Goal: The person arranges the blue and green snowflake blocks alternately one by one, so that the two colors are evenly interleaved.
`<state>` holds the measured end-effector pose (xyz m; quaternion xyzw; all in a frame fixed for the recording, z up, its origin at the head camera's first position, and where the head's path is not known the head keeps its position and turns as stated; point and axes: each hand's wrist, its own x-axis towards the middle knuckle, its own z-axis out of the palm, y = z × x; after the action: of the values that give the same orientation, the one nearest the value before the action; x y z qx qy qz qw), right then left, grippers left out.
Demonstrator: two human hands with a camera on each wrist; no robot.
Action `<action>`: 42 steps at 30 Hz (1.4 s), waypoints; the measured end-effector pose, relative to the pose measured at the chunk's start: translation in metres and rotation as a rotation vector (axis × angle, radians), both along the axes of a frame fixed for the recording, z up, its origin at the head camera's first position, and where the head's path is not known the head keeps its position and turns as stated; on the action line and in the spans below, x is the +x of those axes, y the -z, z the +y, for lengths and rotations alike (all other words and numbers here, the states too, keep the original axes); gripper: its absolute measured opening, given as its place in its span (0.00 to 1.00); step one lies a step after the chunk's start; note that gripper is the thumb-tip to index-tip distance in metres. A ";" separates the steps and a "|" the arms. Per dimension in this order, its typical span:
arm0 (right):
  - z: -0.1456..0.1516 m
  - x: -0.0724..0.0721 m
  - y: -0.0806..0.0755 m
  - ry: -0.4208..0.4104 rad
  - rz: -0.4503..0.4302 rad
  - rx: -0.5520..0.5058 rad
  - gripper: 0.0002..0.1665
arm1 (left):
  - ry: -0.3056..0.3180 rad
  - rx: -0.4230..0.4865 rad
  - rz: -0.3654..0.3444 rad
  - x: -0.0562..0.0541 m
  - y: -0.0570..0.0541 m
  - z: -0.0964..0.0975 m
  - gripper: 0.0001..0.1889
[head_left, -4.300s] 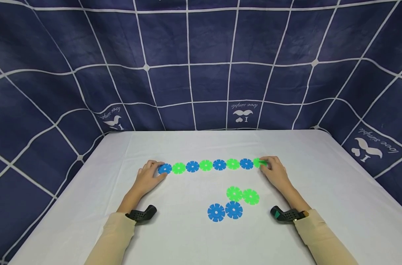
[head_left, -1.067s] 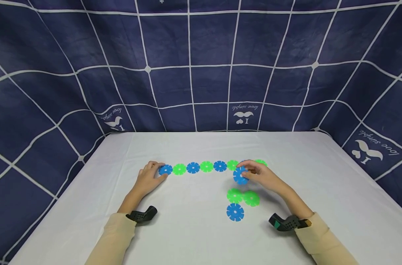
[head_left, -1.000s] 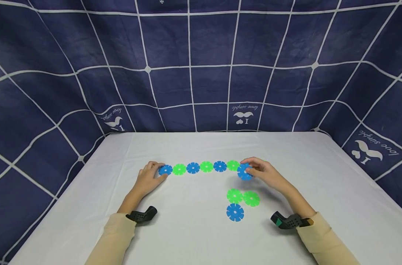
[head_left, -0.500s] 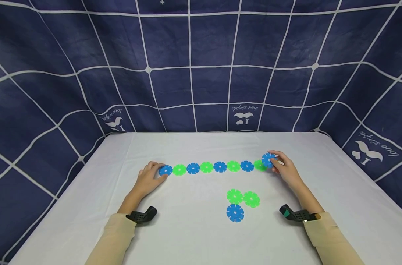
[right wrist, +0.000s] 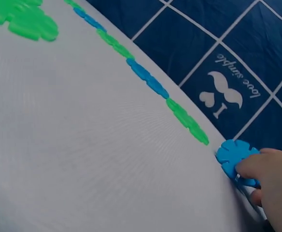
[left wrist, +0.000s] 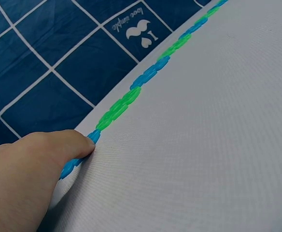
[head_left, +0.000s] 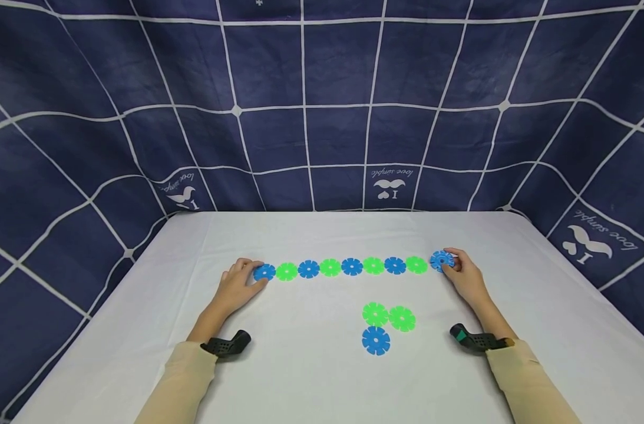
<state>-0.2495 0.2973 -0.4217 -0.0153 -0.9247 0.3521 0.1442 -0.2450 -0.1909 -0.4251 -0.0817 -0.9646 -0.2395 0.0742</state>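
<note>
A row of notched plastic interlocking discs, alternating blue and green, runs across the white table. My left hand (head_left: 239, 284) rests on the table at the row's left end, thumb and fingers around the edges of the first blue disc (head_left: 264, 272); the thumb presses its rim in the left wrist view. With thumb and fingers, my right hand (head_left: 467, 280) pinches another blue disc (right wrist: 233, 157). It is tilted and just right of the last green disc (head_left: 416, 265), with a small gap between them.
Nearer the front lie two green discs (head_left: 375, 314) side by side and one loose blue disc (head_left: 376, 341) below them. A white cloth (head_left: 300, 377) covers the table. Behind the table hangs a dark blue curtain (head_left: 332, 135) with white grid lines.
A blue disc from the front group has been picked up by my right hand and carried right, past the row's green end, then lowered. My left hand has stayed in place.
</note>
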 end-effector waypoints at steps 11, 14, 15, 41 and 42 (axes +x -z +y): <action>-0.006 0.001 0.000 0.049 -0.067 0.163 0.27 | -0.002 -0.001 -0.005 -0.001 0.000 -0.001 0.28; -0.007 0.000 0.002 0.060 -0.041 0.134 0.26 | 0.001 0.005 0.002 -0.001 0.001 -0.002 0.27; -0.007 0.000 0.003 0.060 -0.031 0.127 0.26 | 0.003 0.006 0.003 -0.002 0.001 -0.002 0.27; -0.005 0.005 0.005 0.003 0.000 0.174 0.21 | 0.004 0.004 0.028 -0.001 0.003 -0.001 0.27; -0.005 0.005 0.005 0.003 -0.001 0.175 0.21 | 0.004 0.004 0.030 -0.001 0.003 -0.001 0.27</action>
<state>-0.2446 0.2925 -0.4263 -0.0043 -0.9519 0.2697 0.1453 -0.2463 -0.1920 -0.4281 -0.0874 -0.9627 -0.2405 0.0884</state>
